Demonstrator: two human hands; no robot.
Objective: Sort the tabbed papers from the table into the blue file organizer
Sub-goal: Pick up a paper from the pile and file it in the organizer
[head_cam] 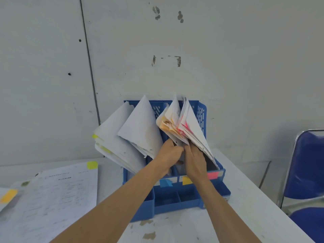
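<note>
The blue file organizer (177, 200) stands against the wall with several upright slots holding paper bundles that lean left. My left hand (169, 152) and my right hand (195, 161) are both inside the right-hand slots, fingers curled around the lower edges of the papers with orange and pink tabs (178, 123). Two white bundles (126, 135) with yellow tabs fill the left slots. Blue, yellow and pink labels (186, 180) mark the slot fronts. A printed sheet with a yellow tab (66, 190) lies on the table to the left.
More sheets, one with an orange tab (7, 195), lie at the left edge of the white table (245, 199). A blue chair (305, 172) stands to the right. The grey wall (175, 50) is directly behind the organizer.
</note>
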